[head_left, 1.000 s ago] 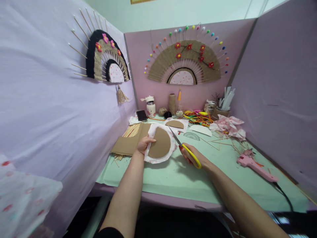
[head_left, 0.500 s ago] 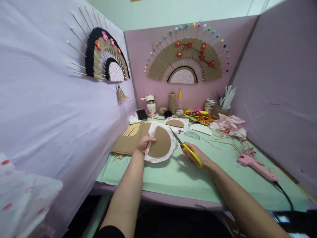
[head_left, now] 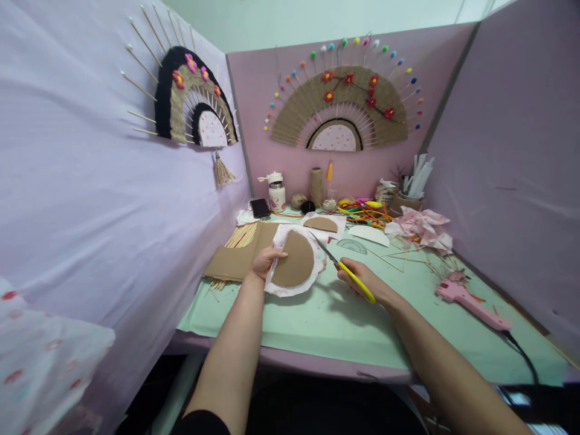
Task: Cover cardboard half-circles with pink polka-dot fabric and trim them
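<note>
My left hand [head_left: 266,262] grips the straight edge of a brown cardboard half-disc [head_left: 296,261], thumb on its face. White patterned fabric [head_left: 290,291] lies behind the cardboard and sticks out around it as an uneven border. My right hand [head_left: 357,277] is closed on a pair of scissors with yellow handles [head_left: 359,284]. The blades point up and left, their tip close to the fabric's right edge; whether they touch it I cannot tell. Behind the held piece, a second cardboard half-disc [head_left: 321,224] rests on similar fabric on the table.
A pink glue gun [head_left: 471,305] lies at the right with its cord over the edge. Crumpled fabric [head_left: 421,226], thin sticks, a clear protractor [head_left: 352,246] and a white half-disc [head_left: 369,235] lie behind. Left is folded cardboard [head_left: 226,264]; a bottle [head_left: 277,194] stands at the back.
My right hand and the scissors have shifted slightly right, away from the fabric. My left hand keeps the cardboard and fabric nearly in place.
</note>
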Tool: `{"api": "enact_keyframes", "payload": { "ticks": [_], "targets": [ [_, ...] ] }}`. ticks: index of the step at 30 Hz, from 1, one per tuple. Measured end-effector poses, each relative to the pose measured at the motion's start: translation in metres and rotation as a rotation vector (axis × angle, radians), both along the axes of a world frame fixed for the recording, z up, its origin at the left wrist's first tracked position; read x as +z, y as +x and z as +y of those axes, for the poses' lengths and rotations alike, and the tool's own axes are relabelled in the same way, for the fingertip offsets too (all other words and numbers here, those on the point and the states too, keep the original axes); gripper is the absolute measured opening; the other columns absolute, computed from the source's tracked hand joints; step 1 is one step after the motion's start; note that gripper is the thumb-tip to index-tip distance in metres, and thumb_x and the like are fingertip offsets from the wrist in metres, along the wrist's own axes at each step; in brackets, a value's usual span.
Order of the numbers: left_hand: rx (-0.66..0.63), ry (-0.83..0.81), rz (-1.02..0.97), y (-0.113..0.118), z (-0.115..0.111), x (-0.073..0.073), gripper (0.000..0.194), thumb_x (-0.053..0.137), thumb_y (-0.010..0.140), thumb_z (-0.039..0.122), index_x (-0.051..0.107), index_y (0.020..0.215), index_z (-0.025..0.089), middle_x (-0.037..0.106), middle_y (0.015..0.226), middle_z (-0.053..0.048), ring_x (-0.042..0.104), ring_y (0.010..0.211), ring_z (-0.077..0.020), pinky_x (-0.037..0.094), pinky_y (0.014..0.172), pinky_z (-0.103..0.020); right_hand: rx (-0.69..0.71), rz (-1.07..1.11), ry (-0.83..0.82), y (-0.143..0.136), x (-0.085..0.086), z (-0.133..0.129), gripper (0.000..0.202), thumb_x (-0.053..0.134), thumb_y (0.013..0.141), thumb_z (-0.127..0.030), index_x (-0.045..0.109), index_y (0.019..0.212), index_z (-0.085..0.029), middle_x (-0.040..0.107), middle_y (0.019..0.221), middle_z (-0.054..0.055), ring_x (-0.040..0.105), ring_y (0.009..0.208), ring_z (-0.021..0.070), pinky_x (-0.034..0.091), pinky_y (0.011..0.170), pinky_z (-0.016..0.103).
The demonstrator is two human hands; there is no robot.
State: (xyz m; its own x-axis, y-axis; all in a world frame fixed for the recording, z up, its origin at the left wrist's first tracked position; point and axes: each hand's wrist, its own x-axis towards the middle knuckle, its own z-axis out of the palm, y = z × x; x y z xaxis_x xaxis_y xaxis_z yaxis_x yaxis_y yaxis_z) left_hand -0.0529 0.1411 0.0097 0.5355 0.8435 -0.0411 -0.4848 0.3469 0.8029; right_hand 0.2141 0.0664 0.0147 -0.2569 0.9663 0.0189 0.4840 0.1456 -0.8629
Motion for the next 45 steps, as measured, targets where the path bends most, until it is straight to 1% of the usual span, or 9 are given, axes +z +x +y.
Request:
{"api": "enact_keyframes", "payload": {
  "ticks": [6,9,15,26,32,37,41,45],
  "targets": [
    [0.001,0.002,0.003,0.001,-0.002,0.002,0.049,0.069,0.057,0.006,0.066,0.107,0.008,0.077,0.091,-0.013,0.074,0.086,-0.0317,0.057,0.085,-0.043,0.002,-0.005,0.002,0.002,0.0,0.001,0.028,0.052,0.08,-0.047,0.042,0.073,-0.023,0.04,0.055,-0.007,0.036,0.047,0.0098,0.028,0.044,0.023],
    [0.001,0.003,0.005,0.001,-0.002,0.002,0.048,0.069,0.057,0.007,0.066,0.105,0.008,0.077,0.091,-0.014,0.073,0.088,-0.0324,0.057,0.086,-0.043,-0.009,-0.021,0.006,0.003,0.0,0.002,0.028,0.053,0.079,-0.047,0.041,0.072,-0.022,0.04,0.055,-0.007,0.036,0.047,0.0097,0.028,0.045,0.023],
    [0.0,0.0,0.011,0.001,-0.001,0.0,0.048,0.068,0.058,0.006,0.066,0.106,0.008,0.076,0.093,-0.015,0.072,0.092,-0.0331,0.056,0.088,-0.044,-0.01,-0.02,0.003,0.007,0.001,0.002,0.03,0.055,0.077,-0.048,0.041,0.07,-0.023,0.04,0.055,-0.007,0.037,0.048,0.0099,0.029,0.045,0.023],
    [-0.023,-0.006,0.013,0.002,-0.001,0.0,0.054,0.068,0.059,0.006,0.064,0.113,0.008,0.077,0.092,-0.012,0.074,0.087,-0.0301,0.057,0.086,-0.041,-0.002,-0.04,0.01,0.015,0.0,0.006,0.03,0.057,0.075,-0.046,0.039,0.067,-0.023,0.039,0.051,-0.008,0.036,0.048,0.0099,0.028,0.045,0.023],
    [-0.023,-0.001,0.019,0.002,-0.001,0.0,0.05,0.069,0.059,0.007,0.065,0.109,0.008,0.077,0.09,-0.013,0.074,0.086,-0.031,0.057,0.085,-0.042,0.006,-0.068,0.035,0.018,0.001,0.008,0.028,0.056,0.075,-0.044,0.04,0.066,-0.022,0.04,0.055,-0.006,0.036,0.051,0.0106,0.027,0.048,0.023],
    [-0.031,-0.002,0.032,0.002,-0.001,-0.001,0.051,0.07,0.058,0.006,0.065,0.109,0.008,0.076,0.09,-0.013,0.073,0.088,-0.0313,0.058,0.084,-0.041,0.027,-0.098,0.045,0.018,0.002,0.009,0.028,0.058,0.072,-0.044,0.042,0.066,-0.022,0.043,0.059,-0.005,0.038,0.055,0.0118,0.03,0.051,0.025],
    [-0.046,-0.007,0.045,0.002,-0.001,-0.002,0.054,0.07,0.057,0.007,0.065,0.111,0.009,0.076,0.093,-0.013,0.073,0.088,-0.0311,0.058,0.081,-0.039,0.06,-0.084,0.07,0.018,0.003,0.008,0.029,0.057,0.075,-0.046,0.043,0.068,-0.021,0.046,0.062,-0.003,0.04,0.058,0.0132,0.032,0.053,0.026],
    [-0.068,-0.018,0.065,0.002,-0.002,-0.001,0.054,0.07,0.058,0.007,0.065,0.111,0.01,0.077,0.091,-0.012,0.074,0.082,-0.0295,0.06,0.074,-0.036,0.081,-0.086,0.076,0.019,0.002,0.008,0.03,0.056,0.075,-0.048,0.043,0.069,-0.022,0.047,0.064,-0.002,0.041,0.058,0.0145,0.032,0.053,0.027]
  ]
}}
